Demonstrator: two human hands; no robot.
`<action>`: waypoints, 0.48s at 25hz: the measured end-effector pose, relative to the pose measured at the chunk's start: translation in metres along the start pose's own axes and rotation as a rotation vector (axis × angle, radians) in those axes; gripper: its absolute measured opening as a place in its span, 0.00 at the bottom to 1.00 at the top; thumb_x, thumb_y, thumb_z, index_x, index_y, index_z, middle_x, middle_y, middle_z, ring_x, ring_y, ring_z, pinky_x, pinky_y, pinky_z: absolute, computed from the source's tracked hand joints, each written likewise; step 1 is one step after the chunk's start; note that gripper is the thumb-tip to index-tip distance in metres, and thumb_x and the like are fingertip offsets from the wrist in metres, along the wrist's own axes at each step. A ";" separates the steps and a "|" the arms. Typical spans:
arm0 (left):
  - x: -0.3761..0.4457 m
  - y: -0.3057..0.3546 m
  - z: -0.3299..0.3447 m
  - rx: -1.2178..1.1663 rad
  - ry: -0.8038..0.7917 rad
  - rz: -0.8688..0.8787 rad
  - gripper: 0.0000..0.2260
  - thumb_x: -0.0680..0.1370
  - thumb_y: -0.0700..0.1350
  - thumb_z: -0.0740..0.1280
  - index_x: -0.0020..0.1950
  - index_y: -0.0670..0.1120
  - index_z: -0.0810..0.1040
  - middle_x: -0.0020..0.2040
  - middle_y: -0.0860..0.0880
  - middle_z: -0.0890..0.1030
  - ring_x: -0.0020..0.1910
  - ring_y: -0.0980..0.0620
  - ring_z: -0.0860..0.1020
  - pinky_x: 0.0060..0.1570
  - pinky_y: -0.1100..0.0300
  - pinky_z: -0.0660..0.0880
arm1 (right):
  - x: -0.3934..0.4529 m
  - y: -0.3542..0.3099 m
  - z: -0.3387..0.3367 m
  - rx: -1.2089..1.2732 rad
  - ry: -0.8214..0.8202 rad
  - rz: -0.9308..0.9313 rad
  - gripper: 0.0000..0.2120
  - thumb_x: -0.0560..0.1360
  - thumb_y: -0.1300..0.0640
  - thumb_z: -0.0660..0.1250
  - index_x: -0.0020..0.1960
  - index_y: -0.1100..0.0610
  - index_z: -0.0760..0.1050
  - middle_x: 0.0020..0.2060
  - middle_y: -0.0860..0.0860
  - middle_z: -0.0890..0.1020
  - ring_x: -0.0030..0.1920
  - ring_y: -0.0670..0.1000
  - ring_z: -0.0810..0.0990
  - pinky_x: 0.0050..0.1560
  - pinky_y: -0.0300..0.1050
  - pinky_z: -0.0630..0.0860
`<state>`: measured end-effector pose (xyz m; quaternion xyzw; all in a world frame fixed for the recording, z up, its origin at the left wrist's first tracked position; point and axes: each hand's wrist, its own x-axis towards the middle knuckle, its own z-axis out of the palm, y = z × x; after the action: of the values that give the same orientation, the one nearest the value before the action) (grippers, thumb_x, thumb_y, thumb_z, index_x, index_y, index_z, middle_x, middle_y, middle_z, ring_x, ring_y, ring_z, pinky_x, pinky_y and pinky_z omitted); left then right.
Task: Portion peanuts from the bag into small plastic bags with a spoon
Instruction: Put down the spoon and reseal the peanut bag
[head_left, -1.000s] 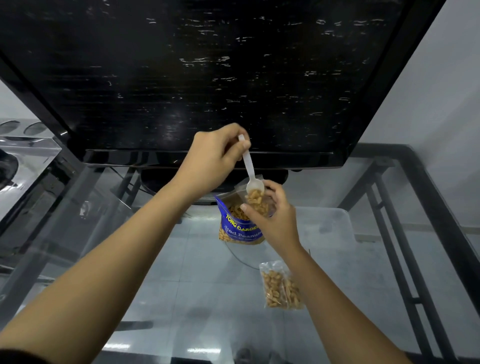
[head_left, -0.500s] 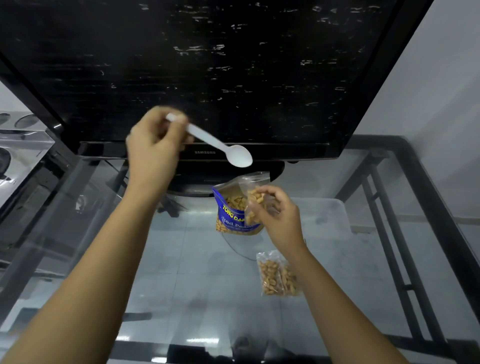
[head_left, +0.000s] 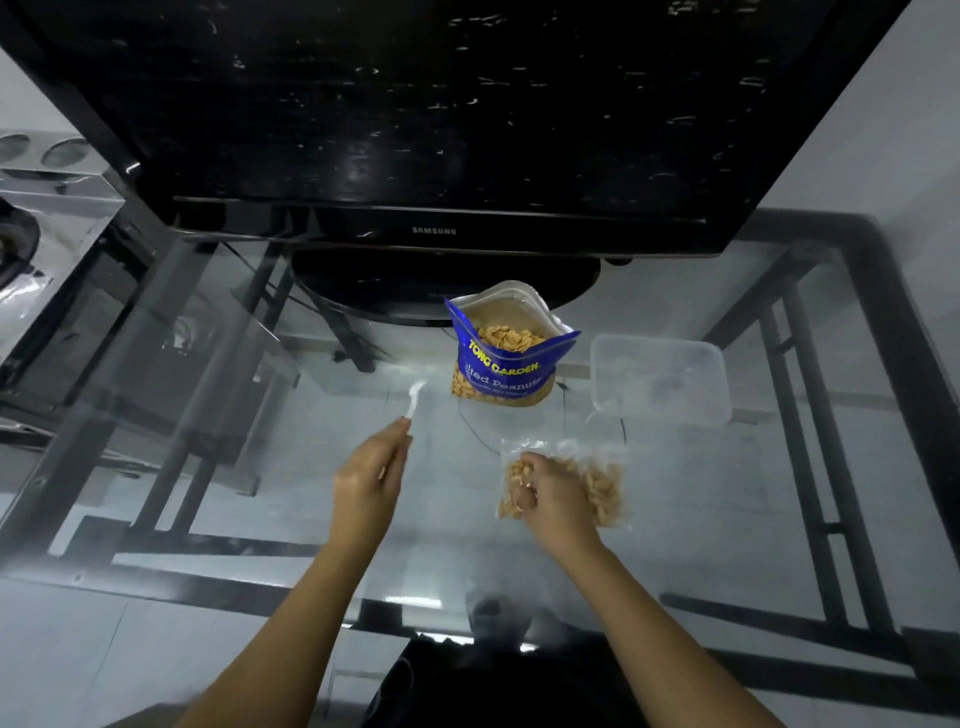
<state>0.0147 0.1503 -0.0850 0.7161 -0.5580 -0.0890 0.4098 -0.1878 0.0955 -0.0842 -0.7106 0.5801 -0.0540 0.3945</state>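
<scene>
A blue peanut bag (head_left: 506, 356) stands open on the glass table (head_left: 270, 519), with peanuts visible inside. My left hand (head_left: 370, 480) holds a white plastic spoon (head_left: 414, 398) by its handle, low over the glass to the left of the bag; the spoon is blurred. My right hand (head_left: 548, 493) grips a small clear plastic bag of peanuts (head_left: 514, 486) just in front of the blue bag. A second small bag of peanuts (head_left: 605, 488) lies right beside it, partly behind my hand.
A clear plastic container (head_left: 660, 379) lies to the right of the peanut bag. A large black TV (head_left: 441, 114) on its stand (head_left: 441, 283) fills the back of the table. Black frame bars run under the glass. A shiny appliance (head_left: 47, 208) sits at far left.
My left hand dropped from above the bag to the glass at left, still holding the spoon. My right hand carried the small filled bag down beside the other small bag.
</scene>
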 end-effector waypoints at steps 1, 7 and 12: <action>-0.005 -0.012 0.005 0.072 -0.079 0.083 0.16 0.80 0.48 0.59 0.54 0.38 0.81 0.53 0.44 0.83 0.50 0.52 0.80 0.57 0.72 0.70 | 0.001 -0.001 0.001 -0.101 0.004 -0.007 0.21 0.76 0.63 0.60 0.69 0.60 0.65 0.58 0.58 0.77 0.58 0.57 0.75 0.55 0.41 0.68; -0.014 -0.048 0.012 0.303 -0.372 0.269 0.22 0.82 0.48 0.50 0.55 0.36 0.80 0.53 0.38 0.83 0.47 0.42 0.83 0.48 0.54 0.79 | 0.002 0.000 0.004 -0.529 0.084 -0.038 0.20 0.76 0.58 0.63 0.67 0.57 0.66 0.65 0.57 0.67 0.63 0.57 0.67 0.59 0.47 0.69; -0.011 -0.052 0.015 0.315 -0.499 0.251 0.17 0.75 0.43 0.59 0.56 0.35 0.78 0.52 0.38 0.82 0.47 0.42 0.81 0.45 0.49 0.82 | 0.005 0.004 0.004 -0.596 0.038 -0.104 0.23 0.77 0.57 0.61 0.70 0.59 0.63 0.64 0.57 0.71 0.62 0.57 0.69 0.60 0.47 0.68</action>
<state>0.0402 0.1545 -0.1338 0.6524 -0.7322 -0.1229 0.1523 -0.1865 0.0930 -0.0915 -0.8225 0.5406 0.0855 0.1545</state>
